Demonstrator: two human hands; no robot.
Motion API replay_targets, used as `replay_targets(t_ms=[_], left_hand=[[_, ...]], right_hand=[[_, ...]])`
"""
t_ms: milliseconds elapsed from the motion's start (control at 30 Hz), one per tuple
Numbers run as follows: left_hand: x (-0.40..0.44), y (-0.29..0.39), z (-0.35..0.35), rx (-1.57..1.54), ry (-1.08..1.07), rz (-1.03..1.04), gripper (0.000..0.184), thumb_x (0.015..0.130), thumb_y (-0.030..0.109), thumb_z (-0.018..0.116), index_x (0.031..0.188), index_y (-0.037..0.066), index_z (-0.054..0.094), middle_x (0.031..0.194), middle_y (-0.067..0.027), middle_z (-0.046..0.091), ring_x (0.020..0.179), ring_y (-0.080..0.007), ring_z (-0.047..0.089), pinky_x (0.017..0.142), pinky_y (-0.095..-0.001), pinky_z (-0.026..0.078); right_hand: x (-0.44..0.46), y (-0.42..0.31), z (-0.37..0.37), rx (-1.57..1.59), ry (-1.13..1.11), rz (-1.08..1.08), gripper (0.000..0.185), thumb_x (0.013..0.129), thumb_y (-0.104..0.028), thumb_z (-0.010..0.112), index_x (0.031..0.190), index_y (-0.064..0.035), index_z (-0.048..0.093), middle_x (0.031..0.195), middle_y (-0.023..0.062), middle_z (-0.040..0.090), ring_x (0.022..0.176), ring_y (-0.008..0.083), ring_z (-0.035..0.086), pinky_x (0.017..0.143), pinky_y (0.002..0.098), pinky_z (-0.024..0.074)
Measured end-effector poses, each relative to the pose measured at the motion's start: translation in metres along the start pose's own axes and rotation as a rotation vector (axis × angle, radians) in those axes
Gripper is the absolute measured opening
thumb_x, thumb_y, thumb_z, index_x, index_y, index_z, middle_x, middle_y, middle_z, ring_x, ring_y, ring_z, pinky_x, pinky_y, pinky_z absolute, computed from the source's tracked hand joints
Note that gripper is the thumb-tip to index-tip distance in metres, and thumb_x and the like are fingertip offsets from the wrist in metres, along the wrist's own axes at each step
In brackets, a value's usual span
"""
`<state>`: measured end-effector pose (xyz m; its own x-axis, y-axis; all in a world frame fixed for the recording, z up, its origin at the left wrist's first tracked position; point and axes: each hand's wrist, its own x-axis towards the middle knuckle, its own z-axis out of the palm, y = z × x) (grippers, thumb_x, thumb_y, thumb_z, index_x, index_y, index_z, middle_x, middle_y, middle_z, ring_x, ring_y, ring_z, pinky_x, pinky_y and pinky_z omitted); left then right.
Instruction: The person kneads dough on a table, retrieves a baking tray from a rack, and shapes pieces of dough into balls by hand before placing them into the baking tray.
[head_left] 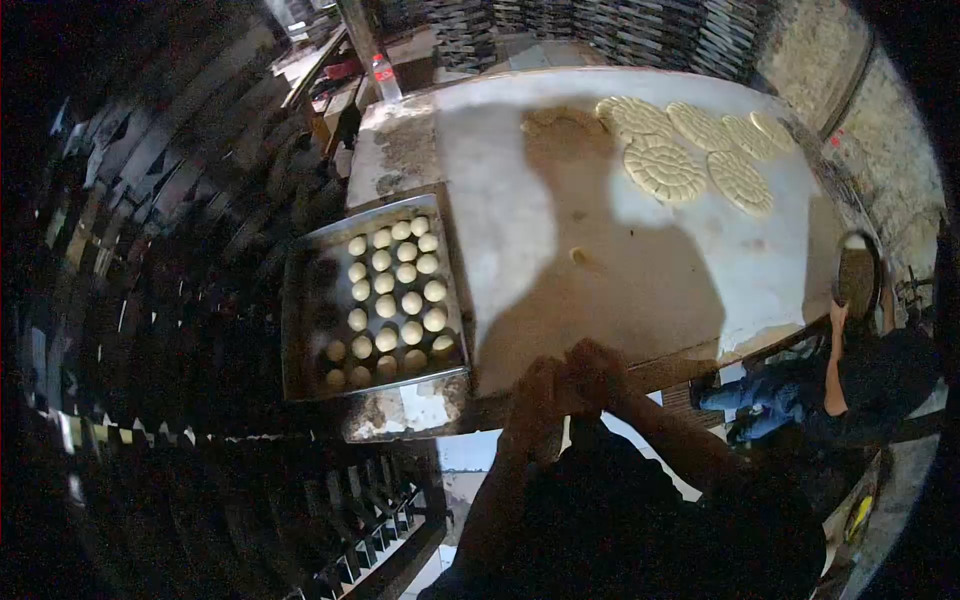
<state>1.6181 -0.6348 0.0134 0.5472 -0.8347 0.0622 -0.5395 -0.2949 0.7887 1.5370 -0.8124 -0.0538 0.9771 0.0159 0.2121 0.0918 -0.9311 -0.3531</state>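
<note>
At the front edge of the table point(480, 250), my left hand point(540, 385) and my right hand point(592, 372) are close together in deep shadow. Their fingers look curled in, and whatever they may hold is hidden. A small piece of dough point(578, 256) lies on the tabletop beyond them. To the left is a metal tray point(455, 290) with several rows of round dough balls point(386, 306). Flat dough rounds with patterned cuts, such as one nearer round point(663, 168) and one farther right point(740, 182), lie at the back right.
A plastic bottle point(386, 78) with a red label stands at the table's back left corner. Stacked slats point(640, 38) rise behind the table. At the right is another person point(850, 385), whose arm reaches toward a dark, round-ended object point(858, 275).
</note>
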Motion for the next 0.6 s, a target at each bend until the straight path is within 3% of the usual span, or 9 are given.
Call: replay_targets(t_ms=[67, 167, 267, 333, 400, 467, 500, 567, 600], left_hand=[[0.018, -0.003, 0.017, -0.002, -0.002, 0.056, 0.036, 0.092, 0.024, 0.06, 0.118, -0.001, 0.056, 0.106, -0.0245, 0.062, 0.101, -0.0426, 0.061, 0.088, -0.0472, 0.049], [0.047, -0.05, 0.062, 0.191, 0.251, 0.247, 0.033, 0.093, 0.027, 0.059, 0.111, -0.001, 0.057, 0.104, -0.0236, 0.061, 0.096, -0.0434, 0.06, 0.087, -0.0493, 0.048], [0.077, -0.081, 0.084, 0.453, 0.383, 0.3, 0.03, 0.091, 0.026, 0.058, 0.105, -0.001, 0.061, 0.102, -0.0223, 0.062, 0.093, -0.0429, 0.061, 0.086, -0.0522, 0.048], [0.066, -0.12, 0.111, 0.352, 0.206, 0.074, 0.03, 0.089, 0.025, 0.059, 0.104, 0.001, 0.064, 0.101, -0.021, 0.063, 0.092, -0.042, 0.061, 0.086, -0.0543, 0.048], [0.054, -0.157, 0.122, 0.442, -0.097, -0.105, 0.03, 0.085, 0.027, 0.062, 0.102, 0.002, 0.066, 0.098, -0.02, 0.064, 0.091, -0.0412, 0.061, 0.086, -0.0561, 0.047], [0.052, -0.184, 0.109, 0.603, -0.465, -0.267, 0.031, 0.081, 0.03, 0.064, 0.099, 0.004, 0.068, 0.094, -0.0191, 0.064, 0.089, -0.0405, 0.061, 0.086, -0.0578, 0.046], [0.076, -0.141, 0.069, 0.618, -0.494, -0.375, 0.029, 0.081, 0.031, 0.065, 0.096, 0.007, 0.067, 0.089, -0.0192, 0.062, 0.089, -0.0416, 0.059, 0.082, -0.0575, 0.045], [0.097, -0.14, 0.057, 0.689, 0.163, 0.148, 0.022, 0.081, 0.026, 0.063, 0.091, 0.006, 0.061, 0.083, -0.019, 0.057, 0.081, -0.0395, 0.055, 0.073, -0.0539, 0.041], [0.125, -0.124, 0.06, 0.632, 0.265, 0.13, 0.019, 0.082, 0.024, 0.063, 0.087, 0.005, 0.06, 0.084, -0.0178, 0.057, 0.08, -0.0387, 0.054, 0.073, -0.0538, 0.04]], right_hand=[[0.002, 0.045, 0.003, -0.336, 0.195, -0.035, 0.032, 0.08, -0.019, 0.067, 0.104, 0.0002, 0.057, 0.091, 0.0161, 0.059, 0.081, 0.0352, 0.058, 0.073, 0.0459, 0.0476], [-0.007, 0.119, -0.005, -0.077, 0.291, 0.142, 0.033, 0.085, -0.021, 0.067, 0.108, 0.0006, 0.056, 0.097, 0.0176, 0.058, 0.08, 0.0338, 0.056, 0.07, 0.045, 0.0469], [-0.007, 0.113, -0.051, 0.304, 0.663, 0.532, 0.032, 0.092, -0.026, 0.062, 0.109, 0.0017, 0.056, 0.103, 0.0192, 0.055, 0.082, 0.0347, 0.056, 0.068, 0.0463, 0.0469], [-0.04, 0.151, -0.035, 0.176, 0.604, 0.488, 0.033, 0.093, -0.027, 0.06, 0.108, 0.0021, 0.056, 0.103, 0.0199, 0.054, 0.086, 0.0366, 0.054, 0.074, 0.0495, 0.0446], [-0.103, 0.199, -0.005, -0.129, 0.358, 0.191, 0.033, 0.095, -0.028, 0.057, 0.107, 0.0026, 0.056, 0.103, 0.0206, 0.052, 0.091, 0.0385, 0.052, 0.081, 0.0527, 0.0422], [-0.133, 0.216, -0.034, -0.093, 0.051, 0.106, 0.033, 0.094, -0.028, 0.056, 0.106, 0.0033, 0.056, 0.104, 0.0215, 0.051, 0.096, 0.0408, 0.05, 0.088, 0.0565, 0.0393], [-0.124, 0.227, -0.047, -0.097, 0.046, 0.096, 0.032, 0.093, -0.027, 0.056, 0.105, 0.0036, 0.057, 0.105, 0.0224, 0.052, 0.099, 0.0416, 0.049, 0.093, 0.0572, 0.0365], [-0.088, 0.24, -0.057, -0.078, 0.007, 0.086, 0.031, 0.091, -0.025, 0.057, 0.103, 0.0042, 0.058, 0.108, 0.0241, 0.052, 0.105, 0.0431, 0.048, 0.101, 0.0585, 0.0311], [-0.062, 0.241, -0.053, -0.067, 0.087, 0.104, 0.029, 0.09, -0.022, 0.057, 0.101, 0.0042, 0.059, 0.108, 0.0246, 0.053, 0.106, 0.043, 0.048, 0.103, 0.0584, 0.0306]])
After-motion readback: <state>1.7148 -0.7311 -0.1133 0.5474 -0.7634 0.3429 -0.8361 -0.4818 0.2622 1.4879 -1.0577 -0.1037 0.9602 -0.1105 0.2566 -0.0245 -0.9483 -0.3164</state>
